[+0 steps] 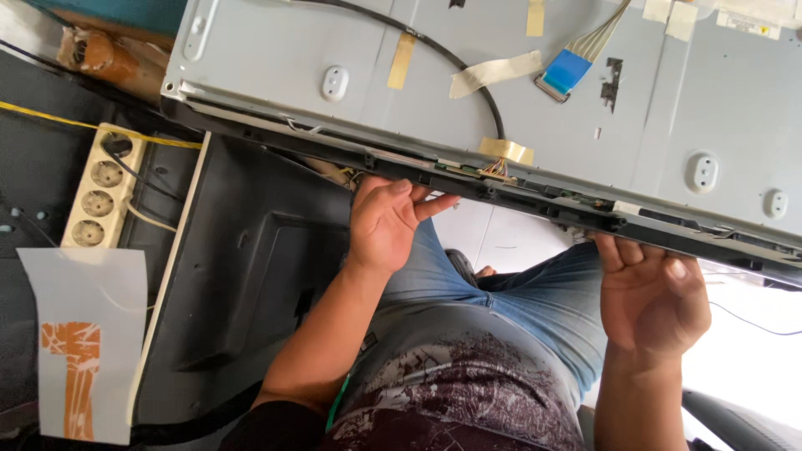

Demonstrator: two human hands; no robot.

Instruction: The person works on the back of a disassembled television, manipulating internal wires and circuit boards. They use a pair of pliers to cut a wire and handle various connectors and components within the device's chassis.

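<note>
Status: the flat display panel (518, 108) is stripped of its rear cover. The dark plastic back cover (251, 284) lies separately at the left, inner side up, so that removal step appears complete. The panel's internal wiring remains in place, so further disassembly or refitting appears to be outstanding.

Position: the panel lies face down across the far and right part of the scene, its grey sheet-metal rear side up. Its near edge, a dark frame strip (535, 200), is raised above the person's lap and runs from upper left down to the right.

Hands: the left hand (386, 224) grips the near edge close to its middle, fingers (434, 203) curled onto the frame strip just beside a small connector with fine wires (499, 169). The right hand (652, 292) supports the same edge further right from below, palm up, fingers closed against the underside. Both hands are clamped on the panel.

Condition of the panel: the metal is clean, with pressed oval bosses (335, 83). A black cable (468, 71) curves down to the connector and is held by strips of yellowish tape (402, 60). A flat ribbon cable with a blue end (566, 71) lies loose on the metal towards the far right.

Surroundings: a cream power strip (102, 188) lies at the far left, with a pale sheet bearing an orange mark (79, 342) nearer.
</note>
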